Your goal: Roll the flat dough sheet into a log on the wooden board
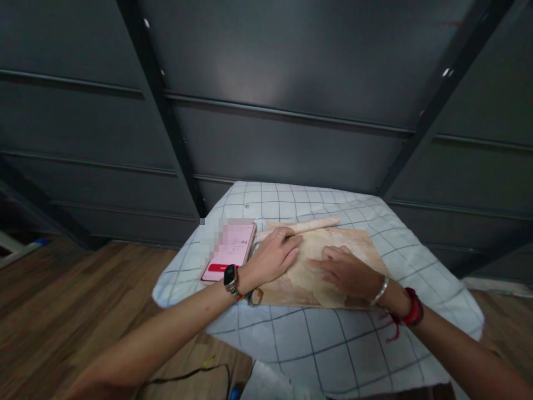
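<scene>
A thin, pale sheet of rolled-out dough (306,280) lies on a floury wooden board (368,244). My left hand (272,255) rests palm down over its left part, fingers stretched out and close together. From the right, my right hand (347,272) touches the middle of the sheet with an extended finger, while its other fingers are partly bent. Neither hand appears to hold anything. Behind them, a slim wooden rolling pin (318,224) lies along the board's far edge, its left end partly hidden by my left hand.
A pink-screened phone (233,247) lies left of the board, partly pixelated. White checked cloth (333,339) covers the small table. Dark metal panels (291,144) stand just behind it. A black cord (187,375) runs across the wooden floor at the lower left.
</scene>
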Demonstrator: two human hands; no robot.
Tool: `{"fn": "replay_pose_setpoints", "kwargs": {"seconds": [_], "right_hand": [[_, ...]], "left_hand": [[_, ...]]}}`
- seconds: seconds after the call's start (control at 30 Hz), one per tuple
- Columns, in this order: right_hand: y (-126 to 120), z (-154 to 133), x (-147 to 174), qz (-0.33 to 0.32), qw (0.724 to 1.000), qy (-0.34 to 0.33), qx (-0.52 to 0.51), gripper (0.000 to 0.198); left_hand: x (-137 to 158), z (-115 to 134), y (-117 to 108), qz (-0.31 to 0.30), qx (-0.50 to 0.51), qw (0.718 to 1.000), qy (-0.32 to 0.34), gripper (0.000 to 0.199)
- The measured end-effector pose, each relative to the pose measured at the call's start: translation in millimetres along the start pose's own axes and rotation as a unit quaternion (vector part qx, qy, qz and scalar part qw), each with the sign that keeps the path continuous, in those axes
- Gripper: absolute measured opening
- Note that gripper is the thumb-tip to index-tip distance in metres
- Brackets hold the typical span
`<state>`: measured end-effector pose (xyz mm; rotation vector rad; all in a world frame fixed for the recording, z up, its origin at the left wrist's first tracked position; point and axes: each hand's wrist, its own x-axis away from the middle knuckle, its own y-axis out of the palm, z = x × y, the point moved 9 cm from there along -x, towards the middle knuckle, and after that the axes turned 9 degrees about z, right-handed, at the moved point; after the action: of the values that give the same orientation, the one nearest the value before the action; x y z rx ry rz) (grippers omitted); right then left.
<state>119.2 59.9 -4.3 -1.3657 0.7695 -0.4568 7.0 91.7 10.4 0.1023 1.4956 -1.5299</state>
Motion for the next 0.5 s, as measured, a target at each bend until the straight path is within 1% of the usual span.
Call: {"fn": "replay_pose_setpoints", "kwargs": {"seconds": [0.17, 0.27, 0.33, 0.4, 0.47, 0.5], "right_hand": [[-7.6, 7.8, -1.9, 0.058, 0.998, 0.028, -0.016, 0.03], [-3.2, 5.0, 1.2, 0.037, 0.999, 0.011, -0.006, 0.025], [-7.1, 7.5, 1.6, 0.038, 0.999, 0.007, -0.003, 0.026], [-22.0, 20.1, -2.4, 0.078, 0.996, 0.03, -0.011, 0.032], [-39.7, 41.0, -10.4, 0.131, 0.989, 0.064, -0.011, 0.039], [-45.7, 53.0, -15.8, 0.147, 0.986, 0.08, -0.001, 0.041]], "left_hand": [[-0.8, 0.4, -2.3, 0.011, -0.004, 1.0, -0.001, 0.035], [-0.6, -2.5, -3.3, 0.016, -0.026, 0.999, -0.014, 0.033], [-0.2, -5.9, -4.2, 0.022, -0.045, 0.998, -0.027, 0.033], [-0.4, -9.8, -4.4, 0.028, -0.058, 0.997, -0.037, 0.035], [-2.1, -15.6, -3.3, 0.026, -0.073, 0.996, -0.051, 0.036], [-3.6, -19.5, -2.1, 0.02, -0.084, 0.994, -0.062, 0.036]]}}
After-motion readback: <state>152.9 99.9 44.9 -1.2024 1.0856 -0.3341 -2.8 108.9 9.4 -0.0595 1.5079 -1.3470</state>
